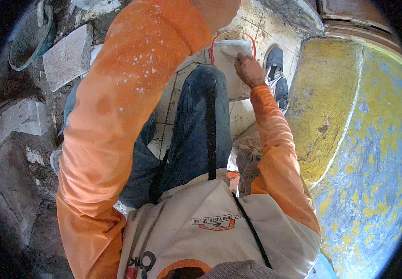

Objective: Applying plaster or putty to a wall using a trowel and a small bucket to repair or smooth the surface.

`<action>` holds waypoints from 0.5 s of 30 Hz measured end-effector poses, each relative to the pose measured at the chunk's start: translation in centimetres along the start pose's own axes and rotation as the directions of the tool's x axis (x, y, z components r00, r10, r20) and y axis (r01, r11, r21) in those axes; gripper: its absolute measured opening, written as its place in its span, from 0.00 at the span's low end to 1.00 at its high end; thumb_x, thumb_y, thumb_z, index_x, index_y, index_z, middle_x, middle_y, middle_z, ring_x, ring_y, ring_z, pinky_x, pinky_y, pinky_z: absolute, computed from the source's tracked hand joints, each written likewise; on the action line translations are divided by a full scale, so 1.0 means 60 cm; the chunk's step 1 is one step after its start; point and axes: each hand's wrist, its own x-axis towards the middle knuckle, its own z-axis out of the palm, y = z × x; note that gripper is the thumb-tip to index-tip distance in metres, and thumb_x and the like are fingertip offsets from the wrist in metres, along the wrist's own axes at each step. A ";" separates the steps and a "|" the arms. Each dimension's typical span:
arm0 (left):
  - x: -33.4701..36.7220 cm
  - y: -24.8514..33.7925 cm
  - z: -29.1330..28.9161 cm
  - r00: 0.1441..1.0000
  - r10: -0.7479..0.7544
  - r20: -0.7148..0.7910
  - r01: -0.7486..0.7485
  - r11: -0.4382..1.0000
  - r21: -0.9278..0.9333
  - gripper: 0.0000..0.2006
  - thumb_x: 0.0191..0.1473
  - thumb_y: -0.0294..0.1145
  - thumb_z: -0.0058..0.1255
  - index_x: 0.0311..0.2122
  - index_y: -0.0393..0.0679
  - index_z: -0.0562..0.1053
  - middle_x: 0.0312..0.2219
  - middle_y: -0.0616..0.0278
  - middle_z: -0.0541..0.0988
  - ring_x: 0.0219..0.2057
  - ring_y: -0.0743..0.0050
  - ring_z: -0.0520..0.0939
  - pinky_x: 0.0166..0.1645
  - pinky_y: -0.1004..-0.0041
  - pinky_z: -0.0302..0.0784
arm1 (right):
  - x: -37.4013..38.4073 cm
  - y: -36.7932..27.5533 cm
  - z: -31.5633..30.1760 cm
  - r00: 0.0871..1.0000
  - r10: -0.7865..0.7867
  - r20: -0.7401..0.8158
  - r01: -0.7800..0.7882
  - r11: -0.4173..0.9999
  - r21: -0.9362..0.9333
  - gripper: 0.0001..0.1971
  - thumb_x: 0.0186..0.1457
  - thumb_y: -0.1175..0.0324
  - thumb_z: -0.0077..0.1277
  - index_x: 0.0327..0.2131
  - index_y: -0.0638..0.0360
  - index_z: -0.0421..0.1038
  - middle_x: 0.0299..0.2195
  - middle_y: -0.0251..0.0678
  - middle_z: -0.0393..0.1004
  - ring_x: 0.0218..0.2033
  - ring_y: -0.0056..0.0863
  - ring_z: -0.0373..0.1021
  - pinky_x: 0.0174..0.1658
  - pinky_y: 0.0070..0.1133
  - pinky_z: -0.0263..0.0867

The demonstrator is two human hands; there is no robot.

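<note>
A whitish bucket (235, 83) with a thin red handle (232, 32) stands on the tiled floor in front of my bent knee. My right hand (250, 70) is closed at the right side of its rim, close to where the handle comes down. Pale material shows at the bucket's mouth. My left arm, in an orange sleeve with white specks, reaches up across the view. At the top edge my left hand (222, 10) shows only in part; its fingers lie outside the picture, so its hold is hidden.
A dark shoe (276, 76) rests right of the bucket. A worn yellow and blue painted surface (331, 116) bounds the right side. Pale blocks (68, 58) and a dark green bucket (31, 39) lie on dirty, rubble-strewn ground at left.
</note>
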 end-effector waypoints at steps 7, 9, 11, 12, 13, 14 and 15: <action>0.003 -0.012 0.006 0.999 -0.031 0.015 0.030 0.999 0.031 0.14 0.58 0.42 0.58 0.37 0.40 0.80 0.31 0.50 0.84 0.35 0.50 0.86 0.41 0.54 0.80 | -0.093 -0.049 0.047 0.994 -0.065 0.082 0.074 0.991 -0.110 0.15 0.58 0.63 0.51 0.48 0.52 0.71 0.34 0.48 0.77 0.33 0.52 0.78 0.36 0.44 0.74; 0.006 -0.014 0.007 0.999 -0.034 0.000 0.033 0.997 0.074 0.13 0.58 0.41 0.58 0.36 0.40 0.80 0.31 0.50 0.84 0.35 0.50 0.86 0.41 0.54 0.80 | -0.126 -0.048 0.044 0.989 -0.081 0.125 0.093 0.991 -0.093 0.14 0.58 0.63 0.52 0.47 0.52 0.71 0.33 0.48 0.77 0.33 0.51 0.77 0.35 0.44 0.74; 0.007 -0.015 0.006 0.999 -0.039 0.009 0.039 0.999 0.038 0.13 0.57 0.42 0.58 0.35 0.40 0.80 0.31 0.50 0.84 0.34 0.49 0.86 0.40 0.54 0.80 | -0.148 -0.043 0.036 0.984 -0.097 0.146 0.109 0.991 -0.074 0.13 0.58 0.62 0.52 0.45 0.53 0.71 0.33 0.47 0.77 0.32 0.50 0.77 0.34 0.44 0.74; 0.007 -0.015 0.005 0.999 -0.041 0.010 0.041 0.999 0.028 0.13 0.57 0.42 0.58 0.35 0.40 0.80 0.31 0.50 0.84 0.34 0.49 0.86 0.40 0.54 0.80 | -0.152 -0.037 0.028 0.977 -0.120 0.175 0.135 0.988 -0.074 0.12 0.58 0.62 0.51 0.45 0.53 0.71 0.33 0.47 0.77 0.32 0.50 0.77 0.33 0.44 0.74; 0.007 -0.014 0.005 0.998 -0.044 0.034 0.042 0.999 0.033 0.13 0.57 0.42 0.58 0.35 0.40 0.80 0.31 0.50 0.84 0.34 0.49 0.86 0.40 0.54 0.80 | -0.154 -0.031 0.020 0.968 -0.143 0.207 0.161 0.984 -0.072 0.12 0.58 0.62 0.51 0.44 0.53 0.70 0.34 0.48 0.77 0.33 0.50 0.78 0.33 0.44 0.74; 0.006 -0.015 0.004 0.998 -0.045 0.047 0.043 0.998 0.037 0.14 0.57 0.42 0.58 0.35 0.40 0.80 0.31 0.50 0.84 0.34 0.49 0.86 0.40 0.54 0.80 | -0.147 -0.023 0.009 0.968 -0.146 0.205 0.163 0.984 -0.071 0.12 0.58 0.62 0.51 0.44 0.53 0.70 0.34 0.48 0.77 0.33 0.50 0.78 0.33 0.44 0.74; 0.005 -0.015 0.004 0.997 -0.046 0.060 0.044 0.998 0.041 0.14 0.57 0.42 0.58 0.35 0.40 0.80 0.31 0.50 0.84 0.34 0.49 0.86 0.39 0.54 0.80 | -0.135 -0.015 -0.004 0.966 -0.154 0.210 0.173 0.982 -0.076 0.12 0.59 0.62 0.51 0.44 0.54 0.70 0.35 0.48 0.77 0.33 0.50 0.78 0.34 0.44 0.74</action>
